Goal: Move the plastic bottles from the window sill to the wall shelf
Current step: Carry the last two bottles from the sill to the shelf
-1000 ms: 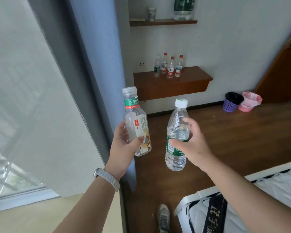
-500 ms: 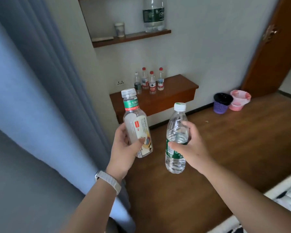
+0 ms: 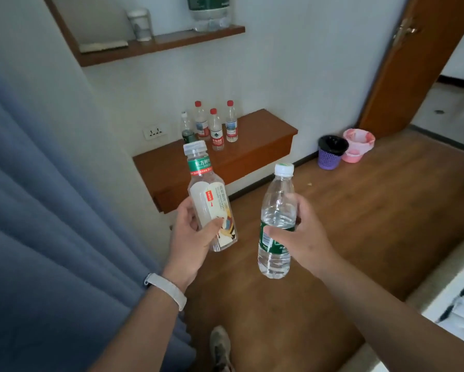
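My left hand (image 3: 192, 237) grips a clear square bottle (image 3: 209, 189) with a green neck band and a white label, held upright. My right hand (image 3: 297, 237) holds a round water bottle (image 3: 276, 210) with a white cap and a green label, also upright. Both bottles are in mid-air in front of me. Ahead, the brown wall shelf (image 3: 257, 146) carries several small bottles (image 3: 216, 130), three of them with red caps. The window sill is out of view.
A blue curtain (image 3: 51, 237) hangs at my left. A higher shelf (image 3: 155, 47) holds a cup and a large bottle. A purple bin (image 3: 331, 154) and a pink bin (image 3: 358, 145) stand on the wooden floor. A brown door (image 3: 402, 63) is right, a bed edge (image 3: 453, 304) lower right.
The view has swung from the window toward the wall shelf, which is now nearer. Both hands keep their bottles in the same grip.
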Tool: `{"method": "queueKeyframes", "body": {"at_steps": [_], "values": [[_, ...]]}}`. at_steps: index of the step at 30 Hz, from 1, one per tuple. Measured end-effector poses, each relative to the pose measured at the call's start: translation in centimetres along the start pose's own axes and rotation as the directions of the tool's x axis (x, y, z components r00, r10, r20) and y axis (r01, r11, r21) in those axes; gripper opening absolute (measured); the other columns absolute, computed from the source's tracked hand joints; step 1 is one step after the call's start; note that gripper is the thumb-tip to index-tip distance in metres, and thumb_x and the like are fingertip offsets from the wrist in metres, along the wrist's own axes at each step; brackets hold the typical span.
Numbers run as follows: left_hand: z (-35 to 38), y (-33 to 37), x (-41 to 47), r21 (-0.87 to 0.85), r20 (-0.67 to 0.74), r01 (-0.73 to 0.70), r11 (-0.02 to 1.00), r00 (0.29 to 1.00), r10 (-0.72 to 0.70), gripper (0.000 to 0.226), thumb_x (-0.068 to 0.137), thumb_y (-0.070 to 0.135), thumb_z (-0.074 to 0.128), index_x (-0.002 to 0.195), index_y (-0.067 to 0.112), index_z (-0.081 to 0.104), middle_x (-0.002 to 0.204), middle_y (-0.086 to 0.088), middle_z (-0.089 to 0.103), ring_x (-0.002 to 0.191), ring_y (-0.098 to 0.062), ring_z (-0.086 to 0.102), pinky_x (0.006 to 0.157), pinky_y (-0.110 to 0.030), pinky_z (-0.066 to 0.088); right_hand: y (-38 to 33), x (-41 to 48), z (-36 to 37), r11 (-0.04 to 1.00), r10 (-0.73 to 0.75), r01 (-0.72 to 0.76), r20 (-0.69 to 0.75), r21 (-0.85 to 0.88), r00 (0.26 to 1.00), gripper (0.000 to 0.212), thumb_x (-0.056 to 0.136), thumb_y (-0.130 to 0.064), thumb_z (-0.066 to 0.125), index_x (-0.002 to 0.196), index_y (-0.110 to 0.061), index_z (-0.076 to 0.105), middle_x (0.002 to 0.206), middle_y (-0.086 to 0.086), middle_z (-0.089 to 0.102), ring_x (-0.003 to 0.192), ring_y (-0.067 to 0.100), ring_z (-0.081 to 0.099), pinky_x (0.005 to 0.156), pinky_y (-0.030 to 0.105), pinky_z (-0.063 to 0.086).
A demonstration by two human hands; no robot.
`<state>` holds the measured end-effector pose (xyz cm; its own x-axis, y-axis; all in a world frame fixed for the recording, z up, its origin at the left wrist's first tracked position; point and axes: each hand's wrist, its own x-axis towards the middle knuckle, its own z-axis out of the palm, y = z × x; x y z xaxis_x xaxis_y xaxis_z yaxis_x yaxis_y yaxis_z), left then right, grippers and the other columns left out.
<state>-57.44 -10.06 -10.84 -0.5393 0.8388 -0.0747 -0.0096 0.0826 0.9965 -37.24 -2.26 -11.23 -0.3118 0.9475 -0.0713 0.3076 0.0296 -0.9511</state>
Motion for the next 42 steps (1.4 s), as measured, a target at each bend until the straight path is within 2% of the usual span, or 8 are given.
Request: {"method": "queueKeyframes", "body": {"at_steps": [7, 16, 21, 24, 28, 33, 39, 42], "values": [[-0.7, -1.0, 13.2, -0.008, 0.170, 0.018, 1.000, 0.985, -0.016, 0.061, 0.081, 0.028, 0.081, 0.127, 0.047, 0.046, 0.131, 0.016, 0.060, 0.123, -0.014, 0.058, 0.097, -0.045, 0.054, -1.3, 9.8, 2.5, 1.000, 0.031, -0.031, -0.106, 0.003, 0.994, 0.076, 0.071, -0.020, 0.083, 0.130, -0.040, 0.039, 0.111, -0.012, 0.061, 0.096, 0.007, 0.064, 0.076, 0.024, 0.052], [-0.3, 0.4, 27.9, -0.102, 0.312, -0.015, 0.995, 0.949, 0.046, 0.067, 0.081, 0.020, 0.080, 0.138, 0.030, 0.045, 0.132, 0.005, 0.062, 0.122, -0.017, 0.060, 0.093, -0.039, 0.057, -4.7, 20.6, 4.0, 1.000, -0.005, 0.003, -0.266, -0.006, 0.964, 0.067, 0.074, -0.014, 0.082, 0.124, -0.036, 0.043, 0.104, -0.013, 0.063, 0.089, -0.005, 0.064, 0.074, 0.018, 0.049], [1.9, 0.8, 32.6, -0.076, 0.397, -0.006, 0.997, 0.917, 0.036, 0.081, 0.069, 0.036, 0.086, 0.139, 0.029, 0.046, 0.133, 0.005, 0.061, 0.124, -0.020, 0.059, 0.095, -0.046, 0.056, -4.9, 24.6, 2.5, 1.000, 0.004, -0.009, -0.314, -0.015, 0.949, 0.066, 0.073, -0.013, 0.082, 0.125, -0.033, 0.046, 0.104, -0.010, 0.064, 0.089, -0.005, 0.064, 0.071, 0.017, 0.053], [4.3, 1.0, 36.0, -0.090, 0.418, -0.019, 0.996, 0.907, 0.055, 0.070, 0.079, 0.019, 0.082, 0.139, 0.026, 0.047, 0.134, 0.003, 0.062, 0.125, -0.021, 0.059, 0.096, -0.047, 0.055, -5.0, 27.8, 0.8, 1.000, -0.015, 0.015, -0.365, -0.004, 0.931, 0.064, 0.073, -0.010, 0.081, 0.122, -0.035, 0.048, 0.097, -0.012, 0.066, 0.085, -0.003, 0.066, 0.071, 0.018, 0.052], [8.4, 1.5, 39.6, -0.047, 0.403, -0.045, 0.998, 0.913, 0.060, 0.076, 0.072, 0.035, 0.083, 0.138, 0.030, 0.047, 0.132, 0.007, 0.062, 0.123, -0.019, 0.060, 0.093, -0.048, 0.057, -3.5, 32.7, -2.1, 0.999, -0.024, 0.033, -0.370, 0.017, 0.929, 0.062, 0.071, -0.012, 0.081, 0.121, -0.034, 0.051, 0.100, -0.009, 0.067, 0.088, 0.004, 0.067, 0.079, 0.029, 0.055], [15.0, 2.1, 43.5, -0.029, 0.379, -0.052, 0.998, 0.923, 0.060, 0.062, 0.081, 0.021, 0.079, 0.135, 0.028, 0.049, 0.129, 0.005, 0.064, 0.120, -0.021, 0.062, 0.094, -0.051, 0.056, -1.7, 39.7, -6.8, 0.998, -0.022, 0.040, -0.320, 0.050, 0.947, 0.064, 0.071, -0.019, 0.082, 0.122, -0.033, 0.048, 0.101, -0.010, 0.066, 0.089, 0.003, 0.067, 0.082, 0.031, 0.056], [24.4, 5.2, 48.9, 0.093, 0.362, -0.134, 0.987, 0.928, 0.092, 0.070, 0.078, 0.027, 0.083, 0.138, 0.026, 0.047, 0.127, 0.007, 0.063, 0.119, -0.019, 0.062, 0.093, -0.052, 0.056, -0.7, 46.7, -15.0, 0.996, -0.020, 0.046, -0.313, 0.074, 0.949, 0.071, 0.071, -0.022, 0.083, 0.129, -0.033, 0.044, 0.104, -0.014, 0.064, 0.090, -0.006, 0.064, 0.074, 0.018, 0.051], [28.7, 6.9, 51.0, 0.076, 0.344, -0.160, 0.984, 0.931, 0.125, 0.072, 0.072, 0.030, 0.082, 0.136, 0.026, 0.048, 0.124, 0.006, 0.063, 0.118, -0.021, 0.062, 0.091, -0.045, 0.057, -0.2, 49.9, -19.2, 0.996, -0.026, 0.052, -0.330, 0.070, 0.944, 0.070, 0.071, -0.026, 0.083, 0.128, -0.035, 0.043, 0.102, -0.016, 0.064, 0.091, 0.000, 0.065, 0.079, 0.025, 0.055]]}}
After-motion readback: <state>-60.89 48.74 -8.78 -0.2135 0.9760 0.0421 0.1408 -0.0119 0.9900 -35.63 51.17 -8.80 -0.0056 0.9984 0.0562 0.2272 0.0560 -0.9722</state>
